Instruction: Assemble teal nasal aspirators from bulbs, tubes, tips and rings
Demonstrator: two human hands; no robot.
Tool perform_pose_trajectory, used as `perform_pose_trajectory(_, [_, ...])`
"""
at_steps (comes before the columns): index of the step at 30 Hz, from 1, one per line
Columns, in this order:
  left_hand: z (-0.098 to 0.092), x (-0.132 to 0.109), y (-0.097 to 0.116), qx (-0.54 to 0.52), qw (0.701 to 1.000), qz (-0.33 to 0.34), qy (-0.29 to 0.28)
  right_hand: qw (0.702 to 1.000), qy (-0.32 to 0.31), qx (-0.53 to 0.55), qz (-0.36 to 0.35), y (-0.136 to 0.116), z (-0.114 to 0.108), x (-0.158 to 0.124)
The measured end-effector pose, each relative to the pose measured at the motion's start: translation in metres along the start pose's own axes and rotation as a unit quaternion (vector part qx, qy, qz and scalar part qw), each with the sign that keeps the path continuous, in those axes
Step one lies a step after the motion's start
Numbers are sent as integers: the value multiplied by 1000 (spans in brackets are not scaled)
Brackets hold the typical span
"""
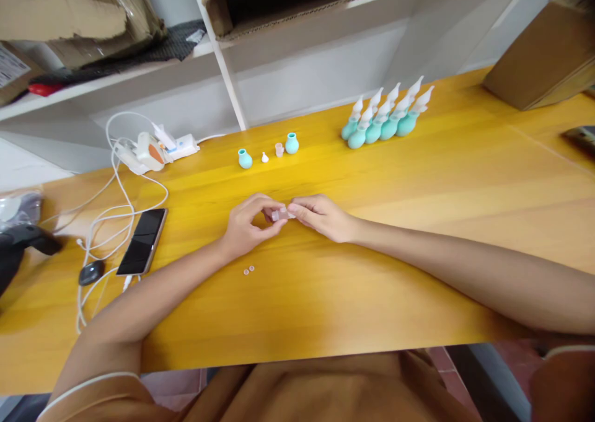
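Note:
Over the middle of the wooden table, my left hand (250,227) pinches a small translucent plastic piece (279,214) between thumb and fingers. The fingertips of my right hand (324,215) close on the piece's right end, hiding part of it. Two tiny pinkish rings (248,270) lie on the table below my left hand. Beyond my hands stand a teal rubber bulb (245,158), a small white tip (264,157), a clear plastic collar (279,150) and another teal bulb (292,144), in a row.
At the back right stand several assembled teal bulbs with clear nozzles (385,118). On the left lie a phone (142,242), looping white cables (105,217), a black earbud-like case (92,272) and a power strip (181,147). A cardboard box (539,56) occupies the far right corner.

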State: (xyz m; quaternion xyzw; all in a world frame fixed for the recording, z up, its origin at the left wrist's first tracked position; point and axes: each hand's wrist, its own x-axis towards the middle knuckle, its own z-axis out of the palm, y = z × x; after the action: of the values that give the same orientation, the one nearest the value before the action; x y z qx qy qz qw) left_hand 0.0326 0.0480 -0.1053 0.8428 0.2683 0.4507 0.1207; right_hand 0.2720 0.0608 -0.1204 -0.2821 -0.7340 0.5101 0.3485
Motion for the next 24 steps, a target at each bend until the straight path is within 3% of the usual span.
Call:
perform_pose_trajectory(4, [0, -3, -1, -29, 999, -15, -13, 1000, -15, 2, -16, -1, 2, -3])
perform_pose_trajectory(7, [1, -7, -11, -139, 987, -77, -18, 999, 18, 5, -28, 2, -5, 2])
perform_pose_trajectory(11, [6, -11, -31, -249, 948, -191, 42, 984, 172, 42, -24, 8, -45, 38])
perform_pose_trajectory(14, [8, -11, -41, -260, 933, -240, 62, 975, 211, 55, -42, 17, -84, 80])
perform_pose_trajectory(17, [8, -11, -42, -257, 935, -240, 44, 966, 245, 80, -16, 31, -105, 116])
perform_pose_trajectory(21, [7, -12, -38, -245, 939, -237, 36, 949, 276, 130, 78, 46, -100, 143])
perform_pose_trajectory(24, [8, -13, -38, -254, 934, -248, 37, 940, 286, 155, 99, 44, -94, 145])
